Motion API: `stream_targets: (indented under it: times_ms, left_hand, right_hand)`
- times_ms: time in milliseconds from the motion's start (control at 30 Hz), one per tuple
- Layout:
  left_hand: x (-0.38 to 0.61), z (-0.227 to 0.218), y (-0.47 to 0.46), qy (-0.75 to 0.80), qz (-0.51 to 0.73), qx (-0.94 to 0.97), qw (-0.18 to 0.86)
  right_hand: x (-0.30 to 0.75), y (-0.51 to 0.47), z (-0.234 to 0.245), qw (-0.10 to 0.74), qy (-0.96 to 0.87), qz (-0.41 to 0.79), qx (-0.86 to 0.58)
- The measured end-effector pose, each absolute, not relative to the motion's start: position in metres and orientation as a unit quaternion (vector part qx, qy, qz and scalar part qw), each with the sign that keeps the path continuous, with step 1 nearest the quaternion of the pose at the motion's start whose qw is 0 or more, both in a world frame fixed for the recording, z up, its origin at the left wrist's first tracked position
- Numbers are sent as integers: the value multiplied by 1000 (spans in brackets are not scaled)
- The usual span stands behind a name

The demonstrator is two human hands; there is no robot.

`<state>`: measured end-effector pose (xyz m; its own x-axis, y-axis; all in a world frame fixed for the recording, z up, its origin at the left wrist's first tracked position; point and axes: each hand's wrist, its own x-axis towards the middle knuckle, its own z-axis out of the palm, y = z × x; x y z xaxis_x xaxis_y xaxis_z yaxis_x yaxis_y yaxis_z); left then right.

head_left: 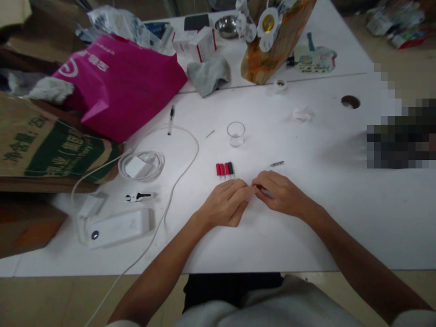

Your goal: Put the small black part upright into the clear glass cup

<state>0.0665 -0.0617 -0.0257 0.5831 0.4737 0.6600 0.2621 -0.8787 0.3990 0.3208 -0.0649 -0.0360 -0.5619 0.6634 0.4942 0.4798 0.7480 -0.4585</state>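
Note:
My left hand (226,202) and my right hand (281,193) meet at the fingertips on the white table (306,227). Both have their fingers curled in a pinch around a small thin object with a red end (259,187); most of it is hidden. Just beyond my left hand lies a row of pen caps (225,169), red ones and one black. A thin pen part (276,164) lies beyond my right hand. A small clear cup (235,133) stands further back.
A white power strip (116,227) with its cable, a coiled charger (141,165), a pen (170,119), a magenta bag (119,84), a brown sack (44,145), a grey cloth (207,75), small boxes (199,43), a metal bowl (226,26) and a table hole (350,101).

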Motion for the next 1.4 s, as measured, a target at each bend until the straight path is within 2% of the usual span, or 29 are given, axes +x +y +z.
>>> stream_targets:
  times_ms: [167,400,500,667,833,967,1133,1400]
  left_hand:
    - [68,-30,-57,227,469,846,116]
    - [70,-35,-56,271,499,818,92]
    - [70,-37,-58,267,491,825,88]
    - [68,-42,-58,286,453,836,116]
    - [66,-42,-55,277,375,873,141]
    - [67,-41,-56,270,326,896,137]
    - [68,-42,-57,286,329,890,131]
    - [69,-44,-52,289,439,842,123]
  right_hand:
    - [320,-63,-45,281,-907,47,-309]
    - [319,-64,-43,279,-910,16,-306]
    - [319,-65,-39,314,-894,46,-315]
    - [317,-66,-37,427,-822,150,-346]
    - [318,-64,-37,498,-770,157,-366]
    - [316,-60,-34,518,-754,165,-368]
    - [313,-58,-34,528,-753,174,-353]
    - [306,-64,-39,528,-726,218,-382]
